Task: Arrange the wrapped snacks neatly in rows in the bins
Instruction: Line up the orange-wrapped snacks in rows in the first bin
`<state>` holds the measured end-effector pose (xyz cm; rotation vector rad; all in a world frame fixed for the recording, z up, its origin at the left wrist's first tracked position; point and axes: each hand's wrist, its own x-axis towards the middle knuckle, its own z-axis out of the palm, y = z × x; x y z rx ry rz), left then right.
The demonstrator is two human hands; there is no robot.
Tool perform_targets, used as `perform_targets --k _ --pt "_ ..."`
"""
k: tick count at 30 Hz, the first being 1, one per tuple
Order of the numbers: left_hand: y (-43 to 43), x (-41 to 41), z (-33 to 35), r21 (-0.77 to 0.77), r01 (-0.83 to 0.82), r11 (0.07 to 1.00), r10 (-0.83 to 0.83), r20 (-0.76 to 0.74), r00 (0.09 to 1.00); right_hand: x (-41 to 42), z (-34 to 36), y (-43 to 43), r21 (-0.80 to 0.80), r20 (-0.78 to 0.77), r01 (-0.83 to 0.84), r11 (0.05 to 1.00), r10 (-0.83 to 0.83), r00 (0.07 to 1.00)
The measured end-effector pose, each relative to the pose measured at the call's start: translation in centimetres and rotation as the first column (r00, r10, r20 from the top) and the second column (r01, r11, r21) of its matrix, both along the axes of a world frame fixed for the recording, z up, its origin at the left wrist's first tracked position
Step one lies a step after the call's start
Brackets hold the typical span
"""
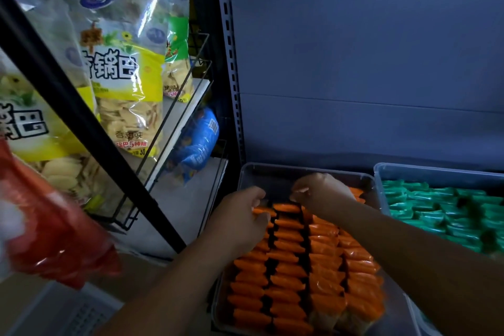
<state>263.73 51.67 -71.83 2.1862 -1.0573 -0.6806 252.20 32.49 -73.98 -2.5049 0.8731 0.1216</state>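
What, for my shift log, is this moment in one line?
left hand: grips orange snack, far end of bin | right hand: curled over next row, hold unclear

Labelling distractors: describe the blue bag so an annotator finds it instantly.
Find the grey perforated shelf upright behind the orange snack bin. Just left of it, below the yellow crisp bags, sits the blue bag, the only blue pack there.

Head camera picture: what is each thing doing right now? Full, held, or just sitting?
Orange wrapped snacks: lined up in rows.
Clear plastic bin: nearly full of them, gap at the far end.
Green wrapped snacks: lying in the second clear bin.
Left hand: pinching one orange snack at a row's far end.
Right hand: fingers curled, grip unclear.
Yellow crisp bags: standing upright.
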Motion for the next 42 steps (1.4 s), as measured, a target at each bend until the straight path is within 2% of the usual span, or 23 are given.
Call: perform_targets --k 7,13,17,20,22,26,29,32,35,37,40,42 --pt "0.6 -2.4 1.4 -0.022 0.058 0.998 -0.058 0.001 0.998 -4.3 4.3 2.3 0.176 0.11 0.055 0.983 -0.076 0.991" --pt "1.3 -6.6 1.3 0.023 0.251 0.968 -0.251 0.008 0.968 -11.2 7.3 5.2 0.177 -0.046 -0.013 0.984 0.021 0.999" --pt "1.1 -9.5 0.0 0.12 0.431 0.894 -0.433 -0.015 0.901 -15.3 7.3 6.1 0.21 -0.07 -0.022 0.977 0.038 0.997" --pt "0.5 -10.7 -1.2 0.283 0.541 0.792 -0.57 0.029 0.821 -16.5 6.5 5.5 0.262 -0.123 -0.056 0.963 0.091 0.988" --pt "0.0 -11.0 -2.2 0.371 0.544 0.753 -0.606 0.068 0.792 -16.6 6.6 4.9 0.309 -0.127 -0.051 0.95 0.095 0.987" --pt "-0.9 -11.5 -3.2 0.424 0.51 0.748 -0.605 0.119 0.788 -17.2 6.6 4.6 0.303 -0.111 -0.05 0.952 0.088 0.99" --pt "-1.2 -11.7 -2.4 0.444 0.5 0.743 -0.597 0.103 0.795 -18.3 6.7 4.9 0.316 -0.121 -0.063 0.947 0.106 0.987" --pt "-0.8 -11.4 0.0 0.345 0.464 0.816 -0.518 0.08 0.852 -18.9 7.8 5.3 0.314 -0.092 -0.042 0.949 0.074 0.993" --pt "0.4 -11.5 4.2 0.131 0.387 0.912 -0.393 0.018 0.919 -18.8 10.0 6.6 0.311 -0.035 -0.02 0.95 0.033 0.999" --pt "1.7 -11.9 7.7 -0.016 0.351 0.936 -0.351 -0.042 0.935 -18.4 11.8 7.8 0.342 0.099 -0.014 0.94 -0.022 0.995" --pt "3.9 -12.6 12.4 -0.231 0.246 0.941 -0.284 -0.152 0.947 -18.0 15.0 10.0 0.399 0.328 -0.022 0.917 -0.12 0.937" --pt "5.2 -13.1 14.4 -0.301 0.152 0.941 -0.223 -0.219 0.95 -18.2 16.8 10.9 0.489 0.391 -0.025 0.872 -0.194 0.899"
